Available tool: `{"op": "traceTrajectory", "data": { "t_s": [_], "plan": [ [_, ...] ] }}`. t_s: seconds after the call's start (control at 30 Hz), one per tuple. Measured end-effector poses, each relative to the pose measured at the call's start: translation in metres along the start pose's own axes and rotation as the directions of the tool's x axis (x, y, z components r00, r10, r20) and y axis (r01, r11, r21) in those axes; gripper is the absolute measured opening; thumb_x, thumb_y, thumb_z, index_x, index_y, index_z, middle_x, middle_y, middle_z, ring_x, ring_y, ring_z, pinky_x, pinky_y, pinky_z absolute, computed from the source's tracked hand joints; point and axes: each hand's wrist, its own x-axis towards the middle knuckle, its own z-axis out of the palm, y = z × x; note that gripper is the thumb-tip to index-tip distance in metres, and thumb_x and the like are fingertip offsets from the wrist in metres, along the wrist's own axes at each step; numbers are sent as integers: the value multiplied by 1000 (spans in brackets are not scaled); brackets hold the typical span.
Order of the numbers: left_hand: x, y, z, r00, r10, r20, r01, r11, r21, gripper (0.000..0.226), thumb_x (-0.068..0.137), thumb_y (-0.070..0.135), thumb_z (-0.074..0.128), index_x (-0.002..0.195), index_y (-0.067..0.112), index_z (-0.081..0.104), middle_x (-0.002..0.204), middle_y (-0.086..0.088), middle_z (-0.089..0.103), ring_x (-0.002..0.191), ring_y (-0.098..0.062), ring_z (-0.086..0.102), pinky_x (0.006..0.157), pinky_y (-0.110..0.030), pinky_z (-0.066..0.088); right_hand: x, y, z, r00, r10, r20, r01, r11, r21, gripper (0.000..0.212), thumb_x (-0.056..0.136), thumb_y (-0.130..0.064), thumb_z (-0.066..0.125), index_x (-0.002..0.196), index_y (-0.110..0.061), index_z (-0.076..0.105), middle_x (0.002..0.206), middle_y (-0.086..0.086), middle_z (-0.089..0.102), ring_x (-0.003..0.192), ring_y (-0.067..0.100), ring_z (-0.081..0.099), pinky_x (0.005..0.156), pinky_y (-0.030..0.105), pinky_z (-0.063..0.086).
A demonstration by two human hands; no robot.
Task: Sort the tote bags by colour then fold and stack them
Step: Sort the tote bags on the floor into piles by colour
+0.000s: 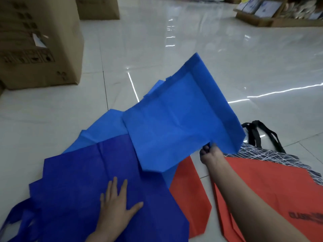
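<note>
Mid-blue tote bag [176, 123] lifted off the floor, tilted, its near edge pinched in the right hand [210, 154]. Left hand [116, 201] lies flat, fingers spread, on a dark blue tote bag [78, 175] spread on the tiled floor [52, 119]. Red bags [262, 186] lie right; cardboard box [38, 41] far left.

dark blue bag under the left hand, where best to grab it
Likely its handles, looping free at the near left; come from the left. The dark blue bag lies flat under the left hand, its far edge under the lighter blue bag.
</note>
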Motion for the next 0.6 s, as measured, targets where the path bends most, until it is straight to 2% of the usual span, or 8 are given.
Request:
{"op": "traceTrajectory", "data": {
  "t_s": [0.07, 0.17, 0.23, 0.3, 0.37, 0.43, 0.53, 0.6],
  "plan": [
    [7, 1, 1, 997, -54, 61, 47, 993, 110, 144, 11, 94, -25, 131, 15, -37, 138, -7, -44, 140, -25, -25, 114, -49, -3, 14, 5, 9, 999, 36, -22, -36, 999, 6, 28, 96, -14, 44, 69, -21, 38, 29, -6, 39, 21, 7, 32, 29, 9, 16],
    [19, -12, 13, 990, -108, 91, 95, 986, 140, 148, 10, 97, -20, 128, 11, -40, 134, -7, -50, 138, -24, -29, 113, -56, -1, 31, 9, 20, 994, 82, -66, -77, 994, 74, 32, 100, -21, 42, 69, -20, 36, 27, -5, 35, 20, 8, 29, 30, 8, 15],
    [25, -19, 22, 993, -83, 80, 65, 977, 201, 149, 30, 103, -9, 146, 9, -15, 151, -12, -28, 143, -21, -8, 106, -64, 20, 40, 10, 26, 993, 72, -93, -64, 994, 90, 32, 101, -24, 42, 69, -20, 37, 27, -4, 35, 19, 9, 27, 31, 8, 14],
    [26, -32, 37, 997, -49, 57, 37, 980, 193, 125, 57, 99, 9, 145, 12, 27, 154, -14, 18, 136, -27, 24, 85, -64, 42, 47, 12, 35, 997, 27, -71, -22, 997, 72, 30, 102, -26, 39, 72, -21, 40, 28, -4, 40, 20, 8, 32, 29, 10, 16],
    [25, -37, 45, 999, -17, 32, 10, 981, 195, 112, 64, 95, 18, 145, 18, 30, 152, -11, 22, 141, -26, 15, 83, -60, 42, 47, 15, 45, 999, -6, 37, 4, 998, 57, 28, 103, -26, 38, 77, -19, 44, 38, -1, 52, 25, 7, 45, 26, 13, 26],
    [25, -39, 46, 1000, 18, -25, -12, 978, 209, 111, 66, 94, 20, 146, 18, 27, 153, -8, 16, 145, -20, -3, 86, -60, 40, 38, 18, 55, 988, 12, 152, -13, 1000, 11, 18, 102, -27, 41, 91, -14, 48, 67, 8, 59, 44, 12, 59, 31, 17, 41],
    [23, -40, 47, 998, 33, -61, -19, 976, 217, 109, 67, 93, 21, 144, 17, 29, 155, -9, 15, 145, -19, -6, 89, -58, 37, 18, 34, 53, 987, -41, 154, 79, 964, -253, 14, 101, -26, 44, 97, -12, 45, 81, 9, 51, 65, 17, 55, 44, 24, 49],
    [22, -41, 48, 998, 42, -50, -31, 978, 208, 108, 68, 93, 21, 144, 17, 31, 154, -10, 22, 144, -25, 6, 90, -59, 37, 5, 63, 41, 949, -231, 212, 312, 779, -545, 19, 99, -20, 46, 81, -13, 45, 73, 8, 52, 59, 18, 49, 45, 25, 42]
  ]
}}
